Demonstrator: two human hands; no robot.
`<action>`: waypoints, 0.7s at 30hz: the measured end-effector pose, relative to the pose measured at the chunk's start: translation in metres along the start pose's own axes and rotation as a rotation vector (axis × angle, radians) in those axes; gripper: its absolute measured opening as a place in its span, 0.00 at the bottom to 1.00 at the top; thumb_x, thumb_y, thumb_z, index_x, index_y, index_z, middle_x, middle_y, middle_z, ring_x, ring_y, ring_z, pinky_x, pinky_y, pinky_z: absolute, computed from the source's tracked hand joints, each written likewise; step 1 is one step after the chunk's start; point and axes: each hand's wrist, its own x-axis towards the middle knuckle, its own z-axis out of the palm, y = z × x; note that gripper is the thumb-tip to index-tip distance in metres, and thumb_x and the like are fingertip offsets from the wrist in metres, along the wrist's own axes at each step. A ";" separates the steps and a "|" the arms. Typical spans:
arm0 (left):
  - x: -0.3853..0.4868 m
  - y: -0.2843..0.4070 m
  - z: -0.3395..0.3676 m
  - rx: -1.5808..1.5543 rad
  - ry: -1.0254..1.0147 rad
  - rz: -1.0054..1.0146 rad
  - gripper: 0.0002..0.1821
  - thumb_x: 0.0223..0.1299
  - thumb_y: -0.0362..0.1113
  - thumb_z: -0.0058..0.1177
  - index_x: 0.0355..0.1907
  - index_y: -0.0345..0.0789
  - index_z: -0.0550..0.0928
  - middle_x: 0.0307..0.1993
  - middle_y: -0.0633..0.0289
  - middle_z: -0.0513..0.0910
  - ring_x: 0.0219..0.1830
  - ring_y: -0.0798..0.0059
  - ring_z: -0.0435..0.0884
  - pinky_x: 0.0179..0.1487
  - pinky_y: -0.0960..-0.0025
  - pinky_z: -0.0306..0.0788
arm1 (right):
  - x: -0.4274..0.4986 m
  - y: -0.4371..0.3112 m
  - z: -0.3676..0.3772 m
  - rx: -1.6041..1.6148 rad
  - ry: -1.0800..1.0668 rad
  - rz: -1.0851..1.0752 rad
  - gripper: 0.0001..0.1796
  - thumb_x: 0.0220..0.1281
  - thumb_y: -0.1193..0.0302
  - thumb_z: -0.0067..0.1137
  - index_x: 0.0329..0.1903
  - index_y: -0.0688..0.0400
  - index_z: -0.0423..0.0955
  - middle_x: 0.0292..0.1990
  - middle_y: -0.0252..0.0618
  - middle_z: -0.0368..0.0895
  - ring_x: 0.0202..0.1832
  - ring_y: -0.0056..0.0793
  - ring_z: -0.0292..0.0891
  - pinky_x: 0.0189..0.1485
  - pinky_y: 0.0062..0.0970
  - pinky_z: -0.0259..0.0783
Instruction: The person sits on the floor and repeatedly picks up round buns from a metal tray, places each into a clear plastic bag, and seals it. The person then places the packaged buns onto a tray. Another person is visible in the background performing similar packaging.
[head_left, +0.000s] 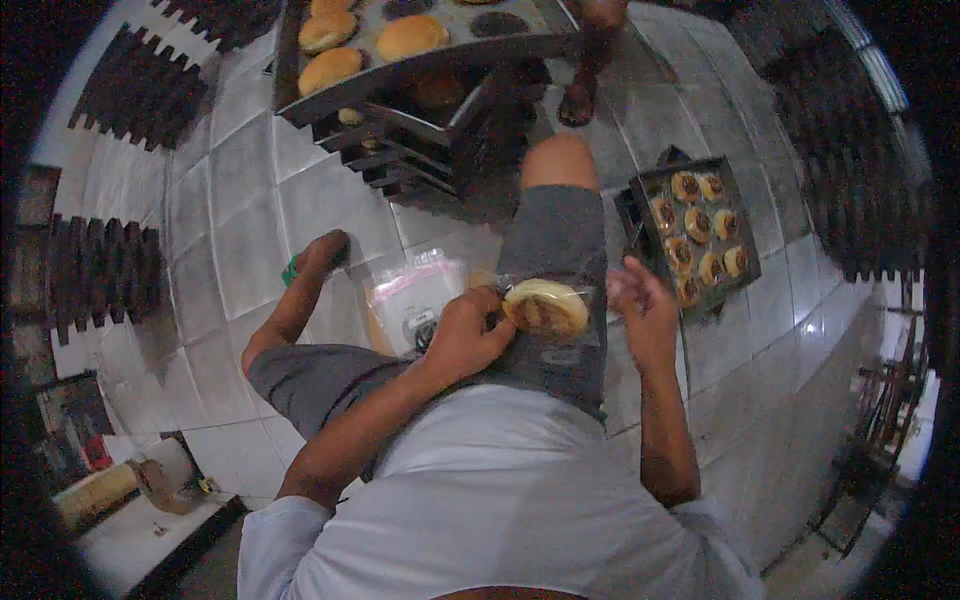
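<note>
My left hand (474, 324) pinches one side of a clear plastic bag over my right thigh. Inside the bag is a round bread bun (547, 307) with a browned topping in its middle. My right hand (643, 304) is raised just right of the bag, apart from it, its fingers blurred and loosely spread. Below my left hand lies a stack of clear plastic bags (416, 289) with a pink strip along the top. On the right, a dark metal tray (727, 281) carries several similar buns that look wrapped.
A large baking tray (480, 56) of golden buns tops a stack of dark trays (409, 161) in front. Another person's foot (577, 103) is beside that stack. Dark stacked racks (109, 274) line the left side. White tiles (322, 195) cover the floor.
</note>
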 end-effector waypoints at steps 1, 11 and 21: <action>-0.004 -0.003 0.001 -0.011 0.020 0.026 0.13 0.59 0.36 0.61 0.40 0.29 0.85 0.38 0.45 0.84 0.44 0.47 0.84 0.48 0.57 0.77 | -0.016 -0.029 0.007 -0.020 -0.143 -0.013 0.29 0.61 0.63 0.76 0.62 0.61 0.80 0.53 0.45 0.89 0.52 0.32 0.86 0.58 0.36 0.79; -0.066 -0.089 -0.045 0.664 0.158 -0.119 0.21 0.59 0.33 0.63 0.57 0.34 0.83 0.58 0.50 0.84 0.57 0.52 0.84 0.68 0.49 0.73 | 0.220 -0.220 0.090 -0.478 0.142 -1.275 0.34 0.54 0.70 0.74 0.67 0.54 0.77 0.59 0.43 0.86 0.56 0.47 0.85 0.59 0.41 0.79; -0.081 -0.109 -0.043 0.664 0.306 0.164 0.18 0.53 0.32 0.63 0.49 0.34 0.84 0.35 0.51 0.85 0.48 0.51 0.85 0.69 0.43 0.72 | 0.106 -0.163 0.171 -0.284 -0.626 -0.824 0.27 0.55 0.58 0.79 0.57 0.54 0.86 0.49 0.44 0.90 0.53 0.40 0.86 0.65 0.37 0.74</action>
